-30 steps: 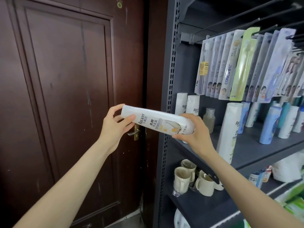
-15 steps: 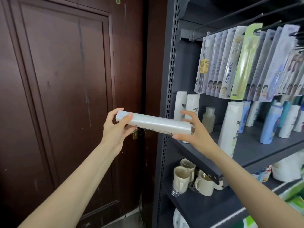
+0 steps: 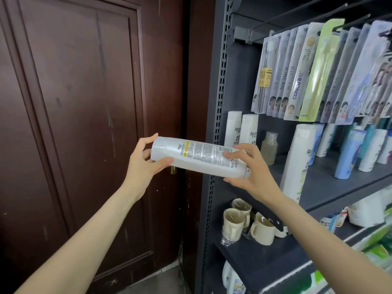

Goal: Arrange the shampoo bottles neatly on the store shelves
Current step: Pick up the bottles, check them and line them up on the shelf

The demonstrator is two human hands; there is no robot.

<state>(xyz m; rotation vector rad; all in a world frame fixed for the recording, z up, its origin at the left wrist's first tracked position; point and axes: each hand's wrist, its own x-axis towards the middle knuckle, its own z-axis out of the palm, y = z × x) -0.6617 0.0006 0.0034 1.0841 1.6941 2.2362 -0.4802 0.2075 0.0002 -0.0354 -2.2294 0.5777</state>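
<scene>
A white shampoo bottle (image 3: 197, 157) lies nearly level in the air, left of the grey shelf unit, its printed back label facing me. My left hand (image 3: 144, 164) grips its left end with thumb below and fingers above. My right hand (image 3: 252, 169) grips its right end beside the shelf upright. Two matching white bottles (image 3: 241, 129) stand upright at the far left of the middle shelf (image 3: 331, 183). A taller white bottle (image 3: 299, 160) stands near that shelf's front edge.
A small clear bottle (image 3: 269, 147) stands behind my right hand. Blue and white bottles (image 3: 350, 153) fill the shelf's right part. Packaged toothbrushes (image 3: 307, 71) hang above. Beige mugs (image 3: 246, 223) sit on the lower shelf. A dark wooden door (image 3: 84, 124) stands to the left.
The bottle has been rolled about its long axis between both hands: the front label faced me first, now the printed back label does. Both hands stay at its ends.
</scene>
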